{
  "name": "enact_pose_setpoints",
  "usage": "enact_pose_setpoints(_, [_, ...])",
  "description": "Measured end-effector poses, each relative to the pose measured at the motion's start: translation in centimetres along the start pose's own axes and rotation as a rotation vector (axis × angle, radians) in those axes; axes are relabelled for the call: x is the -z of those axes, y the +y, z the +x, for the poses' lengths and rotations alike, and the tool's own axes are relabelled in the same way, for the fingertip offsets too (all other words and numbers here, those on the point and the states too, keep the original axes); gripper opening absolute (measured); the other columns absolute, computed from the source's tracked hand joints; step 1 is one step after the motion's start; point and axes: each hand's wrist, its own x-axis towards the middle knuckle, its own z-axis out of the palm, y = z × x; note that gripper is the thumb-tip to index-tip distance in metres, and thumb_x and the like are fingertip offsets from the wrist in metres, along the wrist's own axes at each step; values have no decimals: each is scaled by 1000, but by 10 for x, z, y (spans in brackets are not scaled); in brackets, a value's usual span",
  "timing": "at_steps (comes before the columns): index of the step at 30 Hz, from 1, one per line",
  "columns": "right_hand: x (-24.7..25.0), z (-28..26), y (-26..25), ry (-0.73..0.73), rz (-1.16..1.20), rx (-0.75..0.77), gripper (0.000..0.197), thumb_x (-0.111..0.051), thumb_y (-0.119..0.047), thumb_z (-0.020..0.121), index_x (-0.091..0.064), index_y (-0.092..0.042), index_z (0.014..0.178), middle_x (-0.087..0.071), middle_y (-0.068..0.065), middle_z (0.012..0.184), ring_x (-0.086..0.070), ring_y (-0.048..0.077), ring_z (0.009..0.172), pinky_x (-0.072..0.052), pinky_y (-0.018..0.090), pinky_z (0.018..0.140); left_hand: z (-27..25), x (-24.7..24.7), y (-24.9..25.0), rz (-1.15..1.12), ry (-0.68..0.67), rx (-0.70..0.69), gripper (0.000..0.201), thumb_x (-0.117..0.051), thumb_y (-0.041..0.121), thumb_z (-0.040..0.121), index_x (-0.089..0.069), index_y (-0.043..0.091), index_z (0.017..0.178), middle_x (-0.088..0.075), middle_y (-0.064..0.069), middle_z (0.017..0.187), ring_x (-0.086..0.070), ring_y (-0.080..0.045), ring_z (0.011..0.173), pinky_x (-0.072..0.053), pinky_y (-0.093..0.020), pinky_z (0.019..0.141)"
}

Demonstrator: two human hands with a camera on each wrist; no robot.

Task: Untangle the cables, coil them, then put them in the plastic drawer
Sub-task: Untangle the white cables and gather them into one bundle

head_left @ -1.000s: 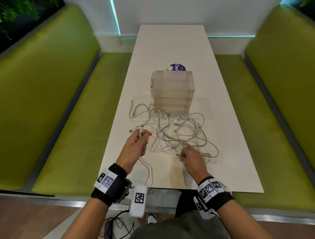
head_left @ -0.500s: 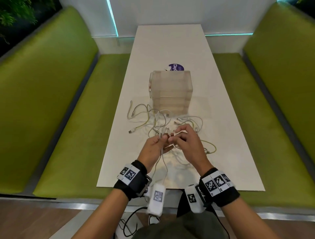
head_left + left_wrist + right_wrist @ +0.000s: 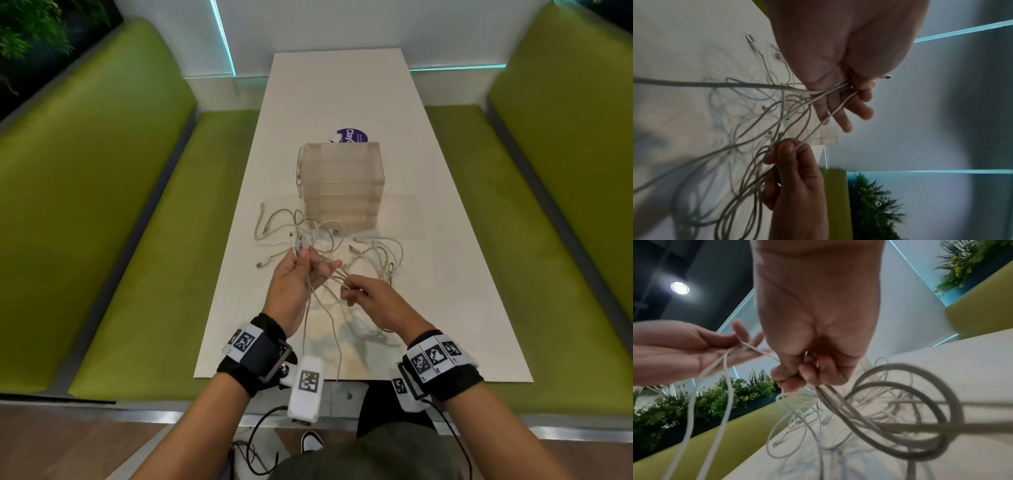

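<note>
Both hands work above the long white tabletop (image 3: 342,85): the left hand (image 3: 294,284) pinches a cable end between thumb and fingers, while the right hand (image 3: 373,298) grips strands of the tangled pale white cables (image 3: 373,257). Feeding one strand slowly avoids tightening knots. The translucent plastic drawer box (image 3: 340,185) stands shut just beyond the tangle.

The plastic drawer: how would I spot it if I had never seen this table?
Find the long white table between the two green benches. Near its middle, just beyond the loose cables, stands the plastic drawer, a small boxy stack of shut drawers. It alone is tall and see-through; a flat purple sticker lies right behind it.
</note>
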Motion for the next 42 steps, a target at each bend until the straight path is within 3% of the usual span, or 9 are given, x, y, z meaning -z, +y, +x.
enact_pose_setpoints(4, [-3,12,8,41,-112,36,17,-52,-13,94,-65,-13,82,-63,-5,80,-59,16,80,-45,34,78,-5,-8,9,-28,13,-51,31,-29,18,104,-50,11,83,-37,7,49,-47,-11,50,-49,-31,73])
enact_pose_setpoints(9, [2,10,30,127,-9,-79,28,-45,-17,97,-65,-15,78,-63,0,74,-56,12,71,-41,26,65,2,2,35,-126,91,-93,33,-30,21,104,-49,12,79,-31,8,48,-26,-7,45,-28,-21,50])
enact_pose_setpoints(14, [9,6,15,189,111,-6,29,-49,-15,96,-64,-17,72,-50,-8,60,-45,3,57,-35,14,58,8,14,11,195,90,15,33,-35,32,103,-55,10,88,-25,5,58,-22,-8,48,-21,-22,50])
enact_pose_setpoints(17, [9,8,3,218,130,35,30,-51,-10,93,-63,-18,67,-55,-9,64,-48,-2,58,-37,12,58,4,5,-6,401,-15,108,54,-49,53,88,-57,2,103,-32,12,58,-28,-5,50,-27,-18,49])
enact_pose_setpoints(21, [3,12,-7,231,75,41,28,-55,-20,91,-60,-24,63,-53,-7,59,-45,4,56,-34,20,55,2,-10,-20,528,-95,104,27,-69,30,85,-60,11,102,-63,13,78,-56,5,64,-41,-10,59])
enact_pose_setpoints(28, [2,9,-15,203,-41,50,25,-55,-32,95,-67,-14,83,-60,-12,68,-54,0,62,-41,17,60,8,-2,-17,616,60,-33,27,-60,36,84,-67,10,88,-71,-14,89,-64,-28,82,-50,-46,82])
enact_pose_setpoints(33, [-2,21,11,84,-161,-68,20,-52,-14,95,-65,-4,83,-67,12,89,-59,24,83,-44,33,75,3,-7,7,468,168,-140,18,-56,17,95,-59,11,78,-55,7,64,-44,-1,52,-37,-21,55])
enact_pose_setpoints(38, [4,15,27,150,17,-83,25,-46,-2,93,-67,-12,81,-67,3,85,-59,14,81,-42,23,70,5,10,36,231,277,-201,21,-51,10,97,-53,11,76,-43,15,52,-28,-5,45,-29,-18,47])
enact_pose_setpoints(42, [6,13,19,142,65,-11,23,-51,-5,94,-69,-14,84,-68,-1,88,-60,11,80,-43,17,73,5,16,26,365,207,-114,17,-54,19,96,-57,6,85,-37,14,49,-29,-5,47,-30,-19,48])
